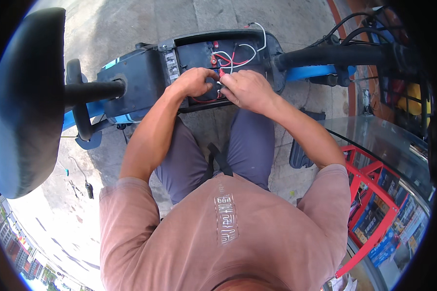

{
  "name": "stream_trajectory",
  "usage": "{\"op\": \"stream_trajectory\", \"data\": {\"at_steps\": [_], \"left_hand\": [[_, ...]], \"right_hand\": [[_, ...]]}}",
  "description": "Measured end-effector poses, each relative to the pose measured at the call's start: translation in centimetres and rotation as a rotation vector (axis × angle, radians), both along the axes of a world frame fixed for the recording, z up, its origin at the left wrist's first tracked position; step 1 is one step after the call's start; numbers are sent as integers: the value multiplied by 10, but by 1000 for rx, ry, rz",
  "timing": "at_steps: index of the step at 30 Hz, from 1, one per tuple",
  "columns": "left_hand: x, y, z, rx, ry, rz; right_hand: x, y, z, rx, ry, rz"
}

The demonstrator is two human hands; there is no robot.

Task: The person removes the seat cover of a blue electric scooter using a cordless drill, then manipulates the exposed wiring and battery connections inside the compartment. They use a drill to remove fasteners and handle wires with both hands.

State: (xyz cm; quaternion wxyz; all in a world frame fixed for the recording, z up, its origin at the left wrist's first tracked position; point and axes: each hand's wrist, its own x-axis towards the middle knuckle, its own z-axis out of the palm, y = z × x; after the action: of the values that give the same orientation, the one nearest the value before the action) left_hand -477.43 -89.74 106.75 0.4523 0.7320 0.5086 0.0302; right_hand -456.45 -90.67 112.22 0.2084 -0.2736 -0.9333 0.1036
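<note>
An open battery compartment [192, 57] in the body of a blue and black electric bike lies in front of me. Dark batteries sit inside, with red and white wires [247, 54] looping over them. My left hand [195, 82] is closed over the near part, fingers curled close to the terminals; what they hold, if anything, is hidden. Just beside it, my right hand [250, 91] pinches a small red piece [222, 72] between thumb and fingers; its exact kind is too small to tell. A thin red wire [206, 100] runs below the hands along the near rim.
The black seat [26, 102] rises at the left on its post. The frame tube [330, 56] runs off right towards cables. Keys and a black fob [89, 190] lie on the concrete at left. A red metal frame [374, 203] and glass case [374, 138] stand close on my right.
</note>
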Motion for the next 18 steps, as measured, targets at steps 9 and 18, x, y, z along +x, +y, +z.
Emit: {"op": "stream_trajectory", "data": {"at_steps": [9,18], "left_hand": [[-1,4,-4,-50,-50,25],[7,1,9,-149,-294,-122]], "right_hand": [[-8,-1,2,-107,-179,104],[-2,-6,-5,-75,-158,-138]]}}
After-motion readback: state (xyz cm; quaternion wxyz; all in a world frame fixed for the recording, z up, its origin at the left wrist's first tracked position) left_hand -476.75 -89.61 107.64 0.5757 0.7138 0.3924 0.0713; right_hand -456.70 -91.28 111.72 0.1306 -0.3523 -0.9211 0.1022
